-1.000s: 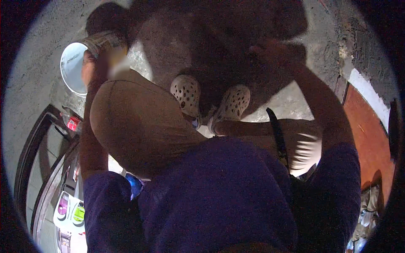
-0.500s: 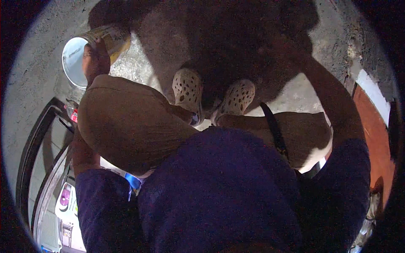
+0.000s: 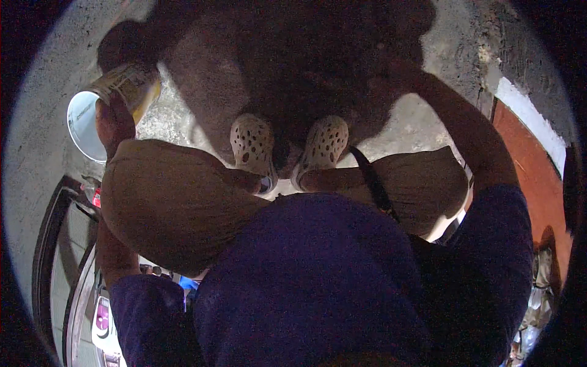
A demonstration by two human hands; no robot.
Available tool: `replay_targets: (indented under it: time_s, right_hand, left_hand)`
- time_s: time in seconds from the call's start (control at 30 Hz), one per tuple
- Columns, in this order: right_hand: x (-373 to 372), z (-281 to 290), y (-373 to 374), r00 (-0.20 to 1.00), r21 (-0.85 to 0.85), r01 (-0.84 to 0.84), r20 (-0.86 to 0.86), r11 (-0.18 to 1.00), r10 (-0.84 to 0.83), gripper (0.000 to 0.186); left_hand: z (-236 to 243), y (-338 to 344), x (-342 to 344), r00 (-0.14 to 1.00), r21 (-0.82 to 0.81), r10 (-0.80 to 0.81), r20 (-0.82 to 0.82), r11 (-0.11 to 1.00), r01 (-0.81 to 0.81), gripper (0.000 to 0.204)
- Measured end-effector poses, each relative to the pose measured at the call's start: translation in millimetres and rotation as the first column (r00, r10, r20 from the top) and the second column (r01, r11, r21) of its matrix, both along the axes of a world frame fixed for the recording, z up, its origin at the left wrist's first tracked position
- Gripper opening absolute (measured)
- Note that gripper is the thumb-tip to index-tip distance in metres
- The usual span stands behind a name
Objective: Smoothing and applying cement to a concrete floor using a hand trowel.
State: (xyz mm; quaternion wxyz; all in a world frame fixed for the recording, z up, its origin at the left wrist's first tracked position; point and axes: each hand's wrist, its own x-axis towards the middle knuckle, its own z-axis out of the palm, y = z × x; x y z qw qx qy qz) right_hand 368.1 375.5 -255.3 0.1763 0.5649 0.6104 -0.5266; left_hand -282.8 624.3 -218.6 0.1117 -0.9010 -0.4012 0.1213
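Observation:
My left hand (image 3: pixel 116 124) is closed on the rim of a round bucket (image 3: pixel 84 125), out past my left knee. The bucket lies tilted on its side, its pale open mouth facing back toward me. Its inside is white, and its outer wall shows yellow and grey print. My right arm reaches forward over the floor into deep shadow, where my right hand (image 3: pixel 391 68) is too dark to make out its fingers or anything in them. Between my spread knees, a pair of pale perforated clogs (image 3: pixel 253 144) is on my feet.
Rough concrete floor (image 3: pixel 174 116) lies ahead, largely under my shadow. At the right stands a reddish-brown panel (image 3: pixel 529 177) with a white strip, with clear plastic items (image 3: pixel 538 300) near it. A black-framed object (image 3: pixel 52 244) and a red-labelled bottle (image 3: pixel 96 197) are at the left.
The whole view has shifted a little, with feet and bucket now farther left and lower in the picture. My left hand keeps its hold on the bucket. The right arm still reaches forward.

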Motion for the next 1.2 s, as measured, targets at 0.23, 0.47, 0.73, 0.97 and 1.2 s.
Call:
replay_targets:
  time_s: [0.23,0.47,0.73,0.97,1.2]
  right_hand:
    - [55.1,87.3,38.5,0.961,0.307,-0.234,0.219,0.922,0.171,0.035]
    - [29.3,237.8,54.6,0.92,0.331,-0.205,0.387,0.921,0.065,0.034]
    - [73.8,363.1,-4.5,0.839,0.395,0.26,0.36,0.881,-0.409,0.028]
    - [46.9,310.8,-25.6,0.792,0.467,0.316,0.349,0.826,-0.501,0.025]
    - [40.6,237.4,-2.4,0.885,0.429,0.218,0.292,0.876,-0.363,0.029]
  left_hand:
    - [20.6,-16.6,36.3,0.908,-0.194,0.239,0.346,0.964,-0.179,0.034]
    - [65.9,-28.2,89.4,0.759,-0.336,0.597,0.26,0.793,-0.508,0.054]
    - [77.2,-29.8,95.4,0.806,-0.33,0.578,0.129,0.791,-0.515,0.05]
    - [100.6,-29.4,111.5,0.668,-0.41,0.74,0.075,0.634,-0.656,0.05]
    - [66.5,-27.6,93.7,0.753,-0.266,0.645,0.128,0.754,-0.601,0.043]
